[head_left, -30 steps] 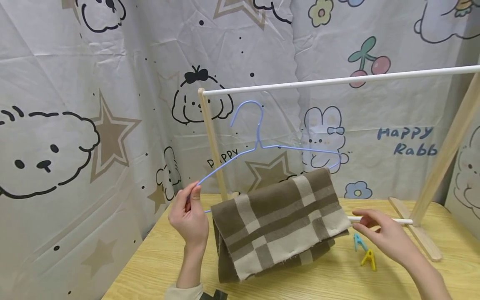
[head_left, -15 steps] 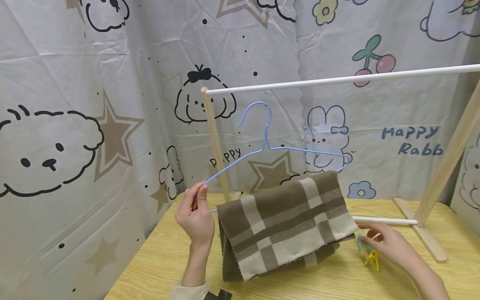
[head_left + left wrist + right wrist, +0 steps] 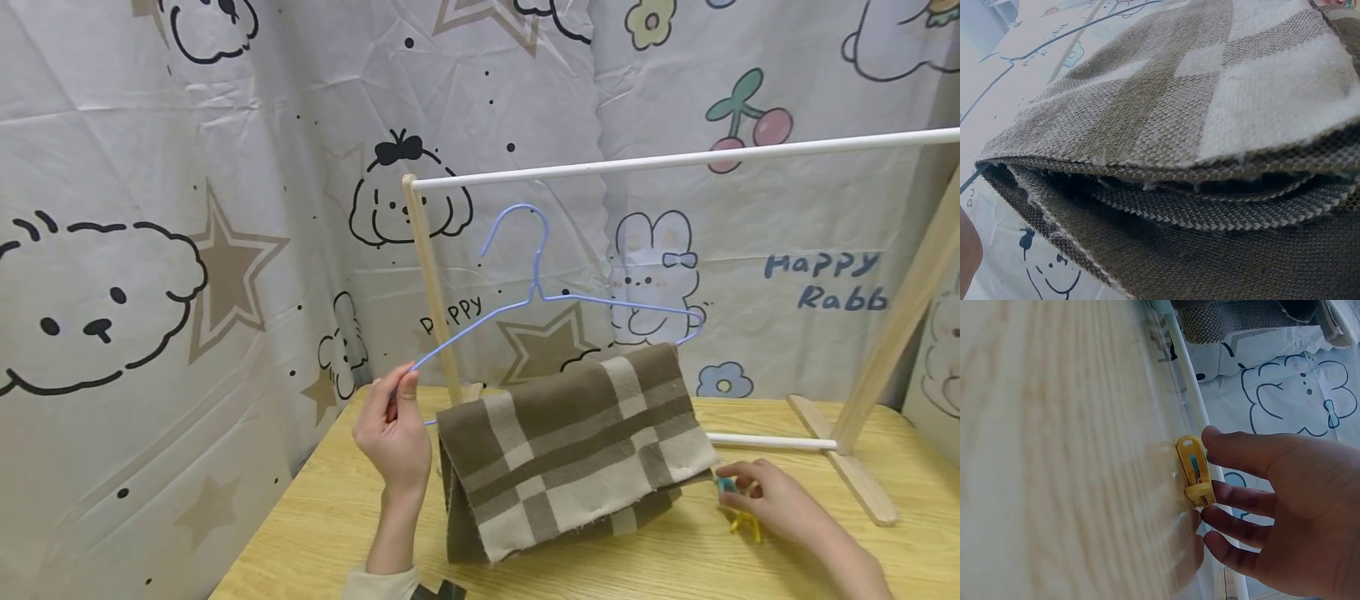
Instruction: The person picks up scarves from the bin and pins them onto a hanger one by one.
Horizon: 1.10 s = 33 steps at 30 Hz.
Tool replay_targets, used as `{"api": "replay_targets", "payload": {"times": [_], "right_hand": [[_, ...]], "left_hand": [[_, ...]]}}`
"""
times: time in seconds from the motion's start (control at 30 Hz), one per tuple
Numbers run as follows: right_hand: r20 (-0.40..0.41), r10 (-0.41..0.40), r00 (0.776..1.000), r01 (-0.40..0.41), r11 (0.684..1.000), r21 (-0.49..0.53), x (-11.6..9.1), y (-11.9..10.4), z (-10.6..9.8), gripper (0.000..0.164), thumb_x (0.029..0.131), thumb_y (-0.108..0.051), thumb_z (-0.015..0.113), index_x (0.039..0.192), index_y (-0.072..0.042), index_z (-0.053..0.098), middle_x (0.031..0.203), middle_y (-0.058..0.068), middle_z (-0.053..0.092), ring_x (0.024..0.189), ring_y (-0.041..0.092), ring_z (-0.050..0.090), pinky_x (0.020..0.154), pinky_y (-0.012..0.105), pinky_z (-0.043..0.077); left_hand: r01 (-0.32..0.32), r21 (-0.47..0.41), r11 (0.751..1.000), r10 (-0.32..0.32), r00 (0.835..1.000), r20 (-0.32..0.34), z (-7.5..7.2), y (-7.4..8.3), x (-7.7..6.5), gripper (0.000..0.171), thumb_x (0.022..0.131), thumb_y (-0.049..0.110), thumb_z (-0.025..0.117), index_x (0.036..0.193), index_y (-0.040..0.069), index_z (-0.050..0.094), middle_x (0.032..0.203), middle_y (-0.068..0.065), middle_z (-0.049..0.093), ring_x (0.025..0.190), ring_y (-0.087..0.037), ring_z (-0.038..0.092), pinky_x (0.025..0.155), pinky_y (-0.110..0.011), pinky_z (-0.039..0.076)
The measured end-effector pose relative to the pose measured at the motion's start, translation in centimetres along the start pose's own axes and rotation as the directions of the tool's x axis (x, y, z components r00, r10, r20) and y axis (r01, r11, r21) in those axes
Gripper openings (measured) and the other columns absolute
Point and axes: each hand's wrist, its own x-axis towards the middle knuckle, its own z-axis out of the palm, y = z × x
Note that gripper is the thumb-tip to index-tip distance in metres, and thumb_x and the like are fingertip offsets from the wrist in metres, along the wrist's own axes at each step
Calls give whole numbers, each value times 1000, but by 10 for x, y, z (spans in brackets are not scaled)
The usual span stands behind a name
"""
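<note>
My left hand (image 3: 393, 429) pinches the left shoulder of a blue wire hanger (image 3: 536, 292) in the head view. A brown-and-cream checked cloth (image 3: 577, 442) hangs folded over the hanger's lower bar; in the left wrist view the cloth (image 3: 1166, 94) shows its stacked folded edges. At the right, my right hand (image 3: 772, 496) has thumb and fingers around a small blue clothespin (image 3: 726, 485) at table level. Beside it lies a yellow clothespin (image 3: 746, 527), partly behind the hand. In the right wrist view the yellow clothespin (image 3: 1194, 472) covers most of the blue one.
Behind the hanger stands a rack with a white top rail (image 3: 637, 166), a white lower rail (image 3: 780, 441) and wooden posts (image 3: 903, 317). The wood-grain table (image 3: 300, 517) lies below. A printed curtain (image 3: 300, 208) closes off the back and left.
My right hand has come down from beside the white lower rail to the blue clothespin, with its fingers now around it. The hanger and cloth have shifted slightly right in the view.
</note>
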Motion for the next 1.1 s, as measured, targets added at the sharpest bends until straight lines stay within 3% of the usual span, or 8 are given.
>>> {"api": "replay_targets", "payload": {"times": [0.27,0.43,0.63,0.9,1.1], "right_hand": [[32,65,997,-64,998,-7,3,-4,-1,34,85,-27,77,111,-6,69,87,1,64,80,13,56,70,34,46],[21,71,997,-71,997,-1,4,-6,-1,27,83,-20,78,105,-6,70,88,1,66,79,14,59,70,34,48],[-42,73,996,-72,997,29,1,-8,-2,29,85,-16,76,110,-1,70,96,8,70,75,8,61,64,25,49],[-185,8,983,-15,999,-39,2,-11,-10,29,81,-12,78,108,-1,72,98,13,71,71,-4,55,62,23,47],[-266,-16,964,5,999,-43,-1,-16,-20,30,86,-14,77,113,-3,71,104,15,66,78,10,60,60,24,47]], "left_hand": [[-3,8,1000,3,1000,0,-2,0,0,17,90,12,71,90,-5,74,56,-9,42,53,-4,29,49,-19,23],[-13,2,1000,13,1000,2,-1,0,-1,17,90,12,71,90,-5,74,54,-8,39,51,-6,27,48,-19,22],[-15,-2,1000,15,1000,4,-2,-1,-2,13,89,8,72,91,-5,74,54,-8,37,51,-6,26,48,-20,22],[-21,2,1000,21,1000,7,-2,-2,-2,15,90,10,71,91,-5,74,55,-8,40,52,-7,28,49,-20,23],[-32,5,999,32,999,16,1,-1,-1,17,91,12,70,91,-4,74,56,-8,41,52,-6,29,49,-20,23]]}}
